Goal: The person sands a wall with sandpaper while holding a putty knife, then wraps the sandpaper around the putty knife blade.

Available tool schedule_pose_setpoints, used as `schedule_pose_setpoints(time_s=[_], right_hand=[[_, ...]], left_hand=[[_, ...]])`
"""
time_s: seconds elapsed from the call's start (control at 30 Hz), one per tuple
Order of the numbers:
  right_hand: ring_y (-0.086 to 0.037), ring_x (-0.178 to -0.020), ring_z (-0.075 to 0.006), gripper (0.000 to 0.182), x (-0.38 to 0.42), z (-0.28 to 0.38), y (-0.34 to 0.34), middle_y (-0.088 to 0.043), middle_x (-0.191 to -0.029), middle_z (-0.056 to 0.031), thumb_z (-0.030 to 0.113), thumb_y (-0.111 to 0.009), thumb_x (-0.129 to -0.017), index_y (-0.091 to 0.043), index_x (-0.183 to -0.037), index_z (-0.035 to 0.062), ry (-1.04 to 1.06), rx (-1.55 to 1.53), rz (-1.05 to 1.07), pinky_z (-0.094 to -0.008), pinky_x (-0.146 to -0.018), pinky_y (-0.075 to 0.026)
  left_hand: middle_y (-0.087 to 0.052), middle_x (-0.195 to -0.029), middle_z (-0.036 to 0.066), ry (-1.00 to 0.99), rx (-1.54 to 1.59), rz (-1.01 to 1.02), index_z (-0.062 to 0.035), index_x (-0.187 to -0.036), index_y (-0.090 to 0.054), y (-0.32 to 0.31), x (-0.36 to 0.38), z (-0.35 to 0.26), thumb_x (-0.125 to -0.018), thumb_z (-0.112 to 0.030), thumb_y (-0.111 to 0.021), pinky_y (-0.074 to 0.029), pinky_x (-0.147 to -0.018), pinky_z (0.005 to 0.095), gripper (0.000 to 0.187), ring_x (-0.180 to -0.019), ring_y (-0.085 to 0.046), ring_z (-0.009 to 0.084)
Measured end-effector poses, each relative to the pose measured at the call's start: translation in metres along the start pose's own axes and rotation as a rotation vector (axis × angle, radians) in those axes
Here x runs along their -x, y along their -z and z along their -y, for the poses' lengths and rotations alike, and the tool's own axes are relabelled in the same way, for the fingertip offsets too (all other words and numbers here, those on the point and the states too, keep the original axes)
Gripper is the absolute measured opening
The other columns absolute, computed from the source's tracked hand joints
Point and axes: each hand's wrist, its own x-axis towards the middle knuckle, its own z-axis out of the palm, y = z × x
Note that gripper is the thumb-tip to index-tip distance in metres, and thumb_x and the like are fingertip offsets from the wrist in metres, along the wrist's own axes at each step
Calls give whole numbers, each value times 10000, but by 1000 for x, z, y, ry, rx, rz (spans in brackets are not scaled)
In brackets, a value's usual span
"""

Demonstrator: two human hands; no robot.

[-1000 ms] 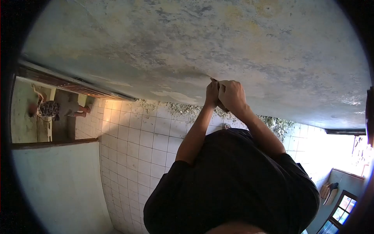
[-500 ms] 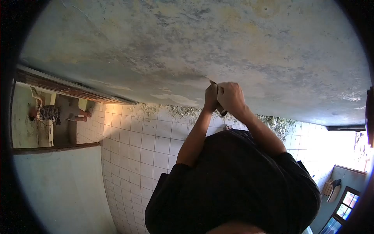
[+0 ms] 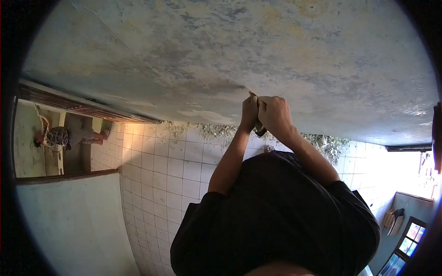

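The left hand (image 3: 249, 113) and the right hand (image 3: 275, 115) are close together, and both have their fingers curled tight around one small tool (image 3: 261, 133). The tool is in front of the dark shirt (image 3: 276, 207). Its thin tip points at the patchy wall (image 3: 285, 55), but I cannot tell if it touches. Little flakes (image 3: 218, 132) lie on the white tile floor (image 3: 175, 161) along the wall. Another person (image 3: 57, 135) is past the doorway on the left.
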Motion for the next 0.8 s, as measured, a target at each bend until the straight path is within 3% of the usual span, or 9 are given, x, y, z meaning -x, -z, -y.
schedule_pose_setpoints(time_s=[0.07,0.17,0.23,0.27,0.33,0.47,0.67,0.73,0.8], right_hand=[[-621,-688,-432,172,-2,1,0,-623,-717,-246,78,-546,-862,-679,-792,-5,12,-10,-17,-485,-662,-500],[-621,-685,-429,169,-5,1,4,-618,-705,-242,75,-546,-860,-678,-791,-5,1,-38,7,-485,-661,-501],[-622,-682,-426,168,-8,3,6,-615,-700,-240,74,-546,-860,-678,-790,-5,2,-46,51,-484,-661,-502],[-626,-681,-419,168,-7,6,7,-618,-700,-237,72,-545,-860,-678,-791,-4,9,-39,4,-481,-662,-504],[-634,-678,-405,168,0,8,6,-623,-699,-231,68,-542,-860,-677,-791,-3,13,-27,-81,-475,-666,-508],[-630,-680,-416,161,-3,0,7,-622,-708,-245,62,-545,-856,-681,-809,-10,11,-71,36,-477,-670,-507],[-627,-681,-424,169,-6,2,1,-628,-712,-251,84,-555,-860,-691,-812,-3,-8,-47,15,-485,-670,-505],[-633,-686,-418,183,3,11,9,-637,-718,-244,97,-554,-864,-696,-800,1,-11,41,-27,-482,-676,-511],[-635,-689,-419,185,-3,8,3,-641,-724,-243,98,-554,-865,-699,-801,2,12,21,-27,-481,-678,-514]], left_hand=[[-631,-649,168,82,42,14,35,-752,-590,-4,0,0,-1074,-477,-267,-466,-597,440,685,-587,-592,290],[-614,-638,174,-202,-49,-90,38,-755,-585,-6,7,3,-1077,-440,-298,-447,-584,439,644,-556,-548,274],[-605,-640,193,98,117,-9,48,-755,-577,1,3,-4,-1077,-406,-319,-435,-575,441,613,-538,-516,272],[-605,-640,193,93,121,-13,48,-755,-577,0,1,-7,-1077,-406,-319,-435,-575,441,613,-538,-516,272],[-598,-633,177,-197,-88,-111,46,-742,-565,-8,2,-6,-1077,-404,-318,-437,-573,429,613,-544,-517,258],[-592,-623,145,-217,-89,-54,43,-726,-560,-4,2,-7,-1076,-407,-327,-435,-572,417,615,-555,-516,233],[-572,-605,111,-128,24,-94,34,-719,-568,-6,-4,14,-1071,-443,-329,-431,-565,390,640,-564,-504,192],[-571,-606,106,150,237,-43,26,-716,-570,-4,-7,15,-1073,-453,-320,-433,-568,381,647,-574,-502,180],[-572,-606,105,81,169,-45,26,-715,-570,-6,-3,11,-1073,-447,-324,-435,-572,383,643,-576,-503,178]])
